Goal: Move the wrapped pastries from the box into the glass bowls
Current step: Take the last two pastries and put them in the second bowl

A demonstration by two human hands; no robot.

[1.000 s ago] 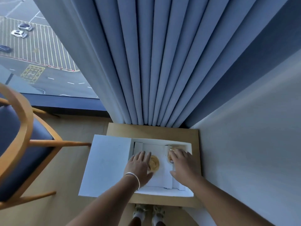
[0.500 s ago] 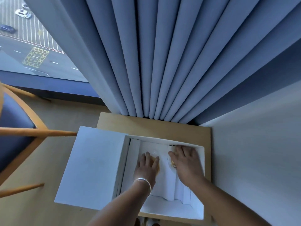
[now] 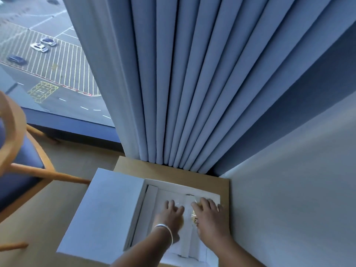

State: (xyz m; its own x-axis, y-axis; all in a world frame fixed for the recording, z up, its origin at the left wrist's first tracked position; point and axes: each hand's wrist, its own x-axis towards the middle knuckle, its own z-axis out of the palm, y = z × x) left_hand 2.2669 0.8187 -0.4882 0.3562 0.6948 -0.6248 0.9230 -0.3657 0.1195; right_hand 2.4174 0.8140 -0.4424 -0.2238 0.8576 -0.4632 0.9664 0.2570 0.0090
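wooden table (image 3: 212,175): one box (image 3: 152,191), two hands inside.

Left hand (image 3: 170,213): bare, no glove.
Left wrist: a thin shiny silver bracelet (image 3: 166,230) goes round it.
Right hand (image 3: 211,216): bare, with a small gold ring (image 3: 196,220) on one finger.
Arms: bare, no sleeves showing.

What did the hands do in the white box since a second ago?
The left hand slid forward over the golden pastry that showed beside it earlier; now it covers most of it. The right hand stays spread over the other pastry. Whether either hand has gripped one cannot be told. The box is still open on the small table, its lid lying flat to the left.
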